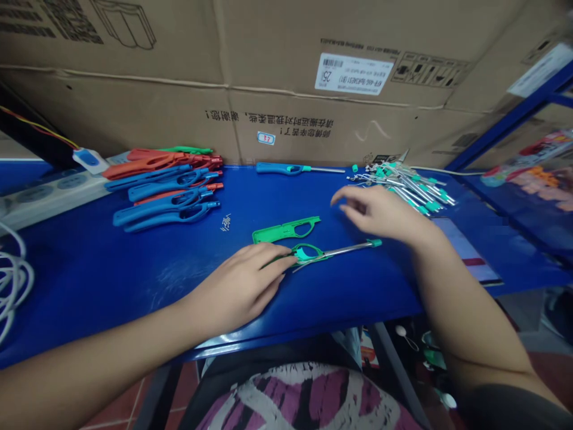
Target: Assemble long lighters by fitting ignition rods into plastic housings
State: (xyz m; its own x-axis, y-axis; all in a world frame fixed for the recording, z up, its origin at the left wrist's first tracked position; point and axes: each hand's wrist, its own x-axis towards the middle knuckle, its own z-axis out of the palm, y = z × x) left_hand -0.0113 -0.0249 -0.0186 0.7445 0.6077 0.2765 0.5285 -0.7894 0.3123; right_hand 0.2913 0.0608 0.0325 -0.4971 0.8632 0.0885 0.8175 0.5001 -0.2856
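My left hand (250, 280) is closed over the handle end of a green lighter body (320, 257) with a teal trigger, lying on the blue table. A metal tube (349, 248) with a teal tip (376, 243) extends rightward from it. Just behind lies a separate green handle shell (286, 230). My right hand (376, 212) hovers right of the shell, near the pile of metal tubes with teal parts (416, 188); its thumb and index finger are apart, with nothing between them. Small metal pins (225, 223) lie left of the shell.
Blue handles (165, 212) and red handles (152, 162) are stacked at the back left beside a power strip (58, 191). A blue lighter (280, 169) lies before the cardboard wall (277, 89). A flat device (468, 251) sits under my right forearm's side. White cable (15, 280) coils at far left.
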